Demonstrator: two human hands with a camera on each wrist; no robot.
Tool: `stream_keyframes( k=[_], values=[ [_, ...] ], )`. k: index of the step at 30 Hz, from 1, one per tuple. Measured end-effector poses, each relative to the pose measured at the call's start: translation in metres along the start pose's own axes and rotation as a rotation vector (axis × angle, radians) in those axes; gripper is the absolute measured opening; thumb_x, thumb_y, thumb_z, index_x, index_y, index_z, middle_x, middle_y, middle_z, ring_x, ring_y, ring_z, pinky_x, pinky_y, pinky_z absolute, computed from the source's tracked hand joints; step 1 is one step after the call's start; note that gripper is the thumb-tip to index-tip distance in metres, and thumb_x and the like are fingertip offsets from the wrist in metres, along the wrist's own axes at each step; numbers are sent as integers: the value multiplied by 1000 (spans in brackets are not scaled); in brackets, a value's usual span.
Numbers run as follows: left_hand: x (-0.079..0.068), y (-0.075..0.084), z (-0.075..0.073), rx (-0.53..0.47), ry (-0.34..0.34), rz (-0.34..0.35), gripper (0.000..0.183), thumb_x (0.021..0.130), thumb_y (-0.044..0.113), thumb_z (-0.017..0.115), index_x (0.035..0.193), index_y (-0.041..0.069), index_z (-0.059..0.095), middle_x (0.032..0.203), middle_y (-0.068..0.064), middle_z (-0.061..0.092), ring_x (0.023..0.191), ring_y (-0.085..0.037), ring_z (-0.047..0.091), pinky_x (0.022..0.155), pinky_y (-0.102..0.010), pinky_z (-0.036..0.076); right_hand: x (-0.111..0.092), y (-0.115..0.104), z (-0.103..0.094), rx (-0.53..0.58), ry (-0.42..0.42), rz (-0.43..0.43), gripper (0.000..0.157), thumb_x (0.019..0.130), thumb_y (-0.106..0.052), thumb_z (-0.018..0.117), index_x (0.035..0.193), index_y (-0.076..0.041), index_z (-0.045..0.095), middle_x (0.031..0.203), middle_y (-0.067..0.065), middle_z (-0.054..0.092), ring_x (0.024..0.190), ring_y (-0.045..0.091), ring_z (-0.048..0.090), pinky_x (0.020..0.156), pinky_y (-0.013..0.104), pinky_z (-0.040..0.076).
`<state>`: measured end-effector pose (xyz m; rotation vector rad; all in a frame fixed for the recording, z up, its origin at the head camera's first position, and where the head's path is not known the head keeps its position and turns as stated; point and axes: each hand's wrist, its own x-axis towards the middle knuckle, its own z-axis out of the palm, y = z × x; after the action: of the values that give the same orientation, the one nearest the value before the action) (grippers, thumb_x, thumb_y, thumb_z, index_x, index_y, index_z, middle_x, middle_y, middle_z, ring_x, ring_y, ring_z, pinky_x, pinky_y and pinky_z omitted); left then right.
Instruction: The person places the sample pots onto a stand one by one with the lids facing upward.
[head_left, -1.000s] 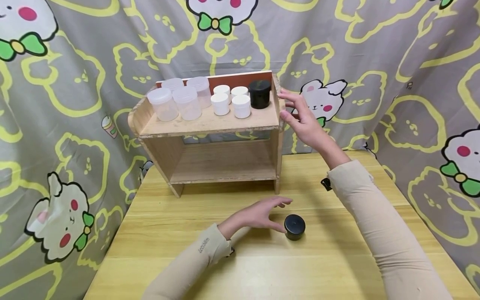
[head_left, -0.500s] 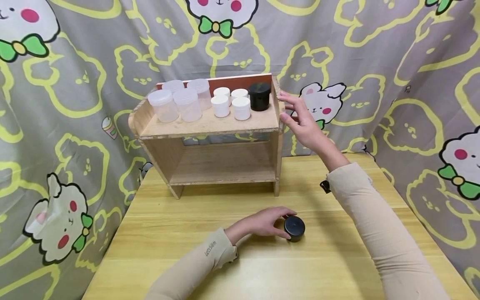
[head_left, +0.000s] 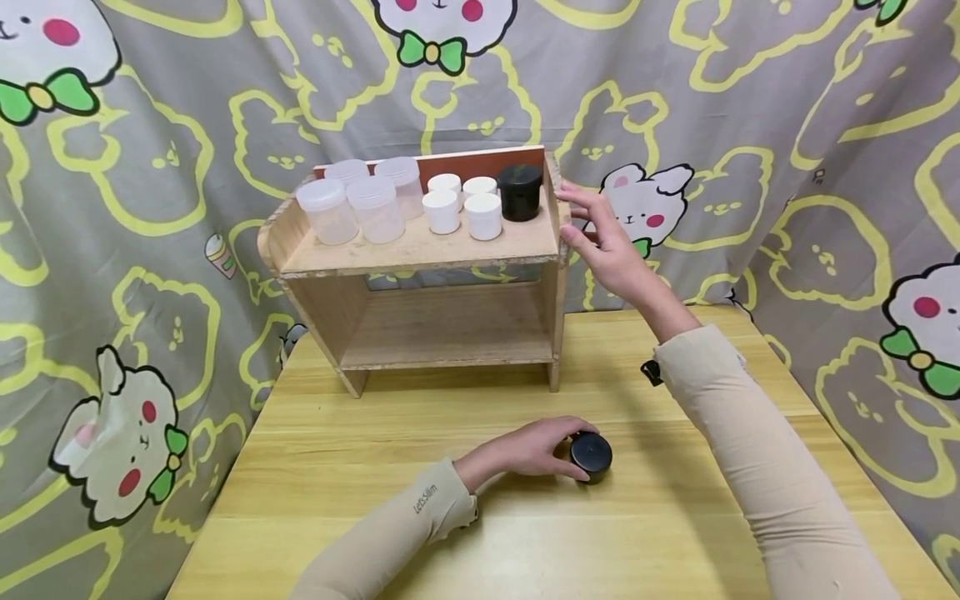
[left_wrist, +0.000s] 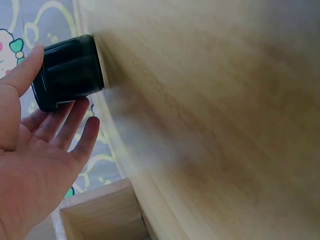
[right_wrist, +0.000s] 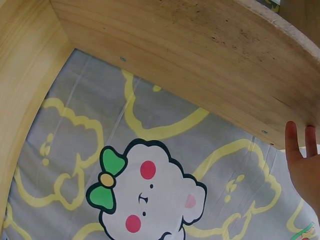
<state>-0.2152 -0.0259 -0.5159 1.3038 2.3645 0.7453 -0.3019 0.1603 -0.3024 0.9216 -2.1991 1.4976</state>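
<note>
A short black jar [head_left: 591, 452] with a round lid stands on the wooden table, right of its middle. My left hand [head_left: 534, 448] pinches it from the left, thumb on the near side and fingers on the far side. In the left wrist view the dark jar [left_wrist: 70, 72] sits between the thumb and the fingers, its base at the table top. My right hand [head_left: 618, 258] rests its fingertips against the right side panel of a small wooden shelf [head_left: 450, 321]. In the right wrist view, fairly straight fingers of that hand [right_wrist: 307, 167] touch the panel.
Several clear lidded jars [head_left: 378, 212], several small white jars [head_left: 483, 218] and another black jar [head_left: 519, 193] stand on the shelf's upper level. A patterned curtain [head_left: 720, 100] hangs behind and beside the table [head_left: 360, 467].
My left hand has moved slightly right and nearer, and its thumb and fingers have closed in around the black jar. The right hand stays at the shelf's side.
</note>
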Motion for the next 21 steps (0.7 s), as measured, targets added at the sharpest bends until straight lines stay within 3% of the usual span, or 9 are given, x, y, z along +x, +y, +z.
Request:
stream_keyframes(
  k=[3,13,17,21],
  values=[
    [-1,-1,0,-2,-2,-8,65,94,44,75,149,20,51,143,5,60,131,-3,54,111,-21,43,-1,-4,0,-4,-3,6,47,109,-11,48,154,-6,36,170,9,23,144,43,39,113,67,36],
    [-6,0,-8,11,24,-25,65,94,45,75,148,20,51,143,5,60,132,-4,54,112,-22,43,6,25,-4,-5,6,1,50,108,-12,53,156,-18,38,169,-3,24,144,35,41,111,63,39],
    [-8,0,-13,4,33,-35,65,94,47,74,149,21,51,143,7,59,132,-3,54,112,-23,43,5,21,-3,-3,5,4,50,108,-10,51,155,-16,38,169,-1,23,144,35,41,112,62,39],
    [-11,2,-22,-3,50,-32,65,94,48,73,149,22,50,143,8,59,131,-3,54,110,-24,45,1,2,-1,2,0,10,48,108,-8,50,154,-9,37,169,7,23,144,39,39,113,64,37]
  ],
)
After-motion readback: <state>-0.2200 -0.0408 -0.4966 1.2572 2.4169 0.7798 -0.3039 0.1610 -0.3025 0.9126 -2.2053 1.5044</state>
